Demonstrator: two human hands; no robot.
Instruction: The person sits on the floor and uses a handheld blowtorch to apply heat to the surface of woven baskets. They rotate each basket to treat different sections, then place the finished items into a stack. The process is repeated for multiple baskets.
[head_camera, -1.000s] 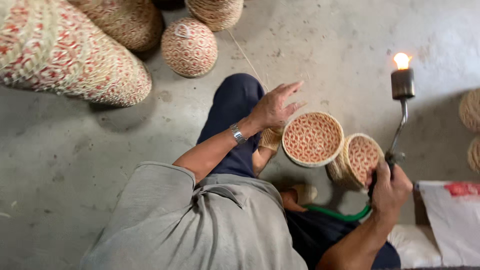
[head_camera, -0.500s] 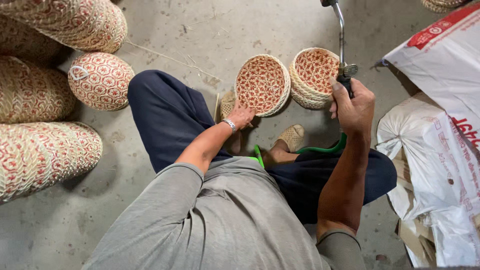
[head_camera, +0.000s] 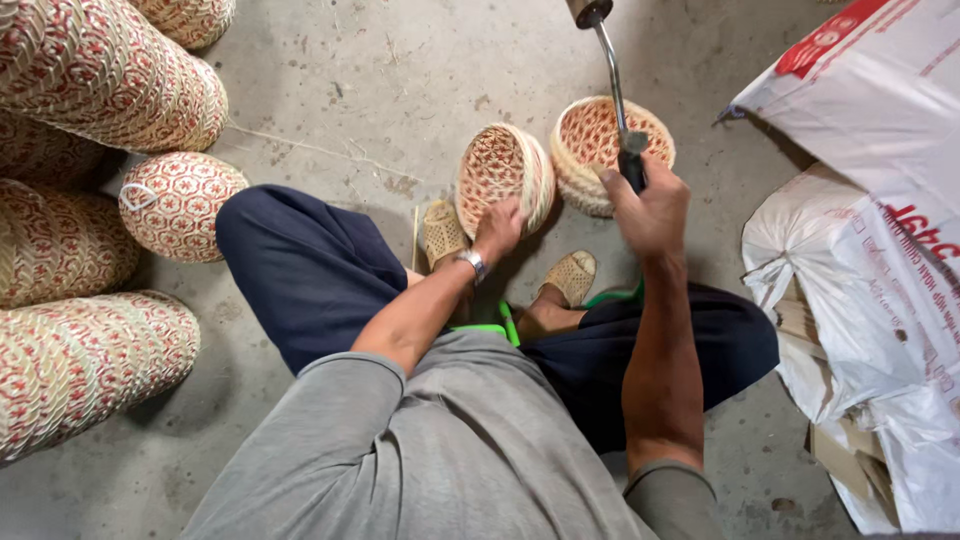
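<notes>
Left hand (head_camera: 497, 228) clamped on rim of small round woven basket (head_camera: 503, 175), tipped on edge over concrete floor (head_camera: 380, 90), open lattice weave in red and cream; right hand (head_camera: 650, 208) clenched around dark grip of torch (head_camera: 612, 80), thin bent metal tube rising to dark burner head at top edge; second stack of woven bowls (head_camera: 605, 150), shallow, coarse-rimmed, just beside the first and behind the tube; long cylindrical basket stacks (head_camera: 90, 70) at left; crinkled white plastic sacks (head_camera: 860, 300) at right; perforated tan sandals (head_camera: 572, 275) below basket
</notes>
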